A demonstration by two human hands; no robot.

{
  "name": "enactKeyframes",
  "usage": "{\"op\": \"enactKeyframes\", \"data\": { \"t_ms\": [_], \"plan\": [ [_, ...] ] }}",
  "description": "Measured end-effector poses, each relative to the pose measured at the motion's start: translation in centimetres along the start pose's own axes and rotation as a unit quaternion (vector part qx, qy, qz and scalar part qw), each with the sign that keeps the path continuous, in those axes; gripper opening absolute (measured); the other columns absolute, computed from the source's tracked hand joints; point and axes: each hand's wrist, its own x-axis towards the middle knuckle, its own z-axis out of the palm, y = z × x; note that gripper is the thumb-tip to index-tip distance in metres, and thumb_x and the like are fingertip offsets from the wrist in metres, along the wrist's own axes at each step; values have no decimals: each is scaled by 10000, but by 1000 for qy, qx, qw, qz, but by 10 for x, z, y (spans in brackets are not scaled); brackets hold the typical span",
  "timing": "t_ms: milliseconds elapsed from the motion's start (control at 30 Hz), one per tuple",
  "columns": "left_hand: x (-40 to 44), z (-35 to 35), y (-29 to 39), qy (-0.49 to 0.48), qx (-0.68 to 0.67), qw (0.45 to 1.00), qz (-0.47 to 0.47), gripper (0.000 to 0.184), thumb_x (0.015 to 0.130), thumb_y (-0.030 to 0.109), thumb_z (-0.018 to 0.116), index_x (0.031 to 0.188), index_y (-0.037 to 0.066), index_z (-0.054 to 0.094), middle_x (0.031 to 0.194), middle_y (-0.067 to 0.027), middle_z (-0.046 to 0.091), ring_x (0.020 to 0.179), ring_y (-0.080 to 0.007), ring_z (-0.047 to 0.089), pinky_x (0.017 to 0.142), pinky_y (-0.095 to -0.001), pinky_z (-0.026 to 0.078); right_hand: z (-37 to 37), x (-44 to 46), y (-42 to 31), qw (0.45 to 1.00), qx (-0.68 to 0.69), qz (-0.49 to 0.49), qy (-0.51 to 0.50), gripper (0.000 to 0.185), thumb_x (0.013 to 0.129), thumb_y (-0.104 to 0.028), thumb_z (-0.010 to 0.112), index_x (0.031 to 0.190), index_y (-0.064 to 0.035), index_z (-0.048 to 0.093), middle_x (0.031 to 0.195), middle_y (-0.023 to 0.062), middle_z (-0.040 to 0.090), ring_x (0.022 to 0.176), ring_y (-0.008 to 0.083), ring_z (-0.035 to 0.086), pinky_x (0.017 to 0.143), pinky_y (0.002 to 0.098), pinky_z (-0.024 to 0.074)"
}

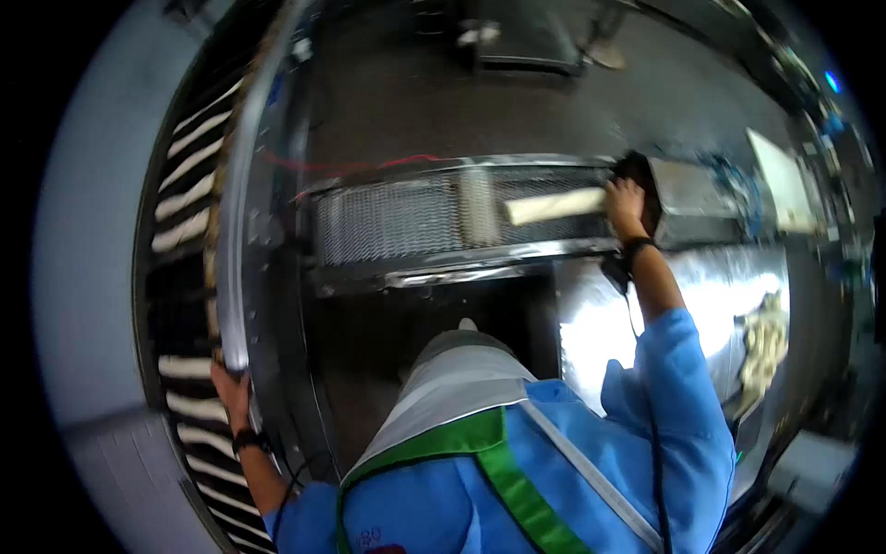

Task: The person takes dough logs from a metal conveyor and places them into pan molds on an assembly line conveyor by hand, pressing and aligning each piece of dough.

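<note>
A long pale dough roll (pixel 552 206) lies lengthwise on a mesh conveyor (pixel 388 222). My right hand (pixel 626 205) is at its right end, fingers curled and closed on it, beside the dark mouth of a machine. A blurred pale band (pixel 478 205), perhaps another roll, crosses the mesh further left. Over on the left, my left hand (pixel 233 392) rests at the inner edge of a dark slotted rack (pixel 175 295), its fingers extended and slightly apart near the ends of dough strips (pixel 196 406). Its fingertips are partly hard to make out.
A metal rail (pixel 242 231) runs along the rack. More dough strips (pixel 189 198) lie in its far slots. To the right, a shiny metal table (pixel 600 323) bears a heap of dough pieces (pixel 764 346). A wheeled metal stand (pixel 526 42) is on the floor ahead.
</note>
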Motion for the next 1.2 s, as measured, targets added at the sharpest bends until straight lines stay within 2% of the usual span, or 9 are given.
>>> {"op": "enactKeyframes", "data": {
  "t_ms": [133,233,367,467,633,900,1100,1167,1200],
  "plan": [
    [-8,-11,19,17,-16,999,-31,816,653,212,624,1239,-41,117,1281,-217,154,1190,-324,143,981,-335,105,-2,33,-8,985,41,-116,-124,391,697,-212,473,1084,-159,462,1050,59,508,1029,220,429,839,464,267],
    [-11,-16,27,9,-1,999,-49,818,677,252,590,1257,-14,78,1300,-194,121,1215,-285,93,982,-339,80,-20,47,-5,963,197,-179,-32,558,617,-199,605,1119,-58,408,944,133,551,877,271,520,752,412,379],
    [-13,-9,23,24,21,998,-58,839,690,315,563,1268,17,33,1321,-133,100,1228,-249,54,983,-346,25,-153,19,-68,762,622,-109,-140,361,686,-155,547,965,53,453,789,98,519,666,160,513,563,225,419],
    [-14,-7,19,46,23,997,-63,847,682,329,568,1269,22,41,1321,-125,103,1226,-246,70,984,-356,52,-203,24,-128,737,647,-132,-143,380,672,-220,552,951,17,451,675,78,509,442,119,471,370,234,392],
    [-14,-12,18,50,19,997,-47,838,672,317,573,1270,28,61,1315,-125,121,1220,-236,105,981,-378,103,-338,-27,-280,528,717,-243,-385,335,759,-179,500,986,45,396,707,150,545,482,159,541,400,210,463],
    [-19,-18,17,144,-49,988,-7,791,623,242,605,1239,9,166,1285,-139,198,1177,-259,222,958,-394,188,-481,-71,-502,330,728,-383,-463,351,809,-199,411,995,98,391,735,180,565,474,135,543,410,170,475],
    [-16,-23,18,77,-42,995,-37,805,623,271,613,1239,12,163,1300,-121,149,1195,-238,181,972,-375,165,-438,-93,-666,368,535,-463,-603,480,811,-354,428,1033,70,390,834,183,545,665,221,574,576,267,498],
    [-16,-26,19,76,-56,995,-37,791,627,273,608,1238,24,174,1298,-121,163,1196,-240,184,971,-372,167,-407,-82,-698,669,440,-530,-281,486,769,-389,487,904,78,490,770,106,545,662,157,543,530,258,477],
    [-14,-25,17,71,-56,995,-37,791,627,273,608,1238,24,174,1298,-121,163,1196,-240,184,971,-372,167,-391,-72,-709,689,430,-531,-242,441,777,-358,479,912,62,496,780,101,545,645,153,544,515,254,473]
  ]
}}
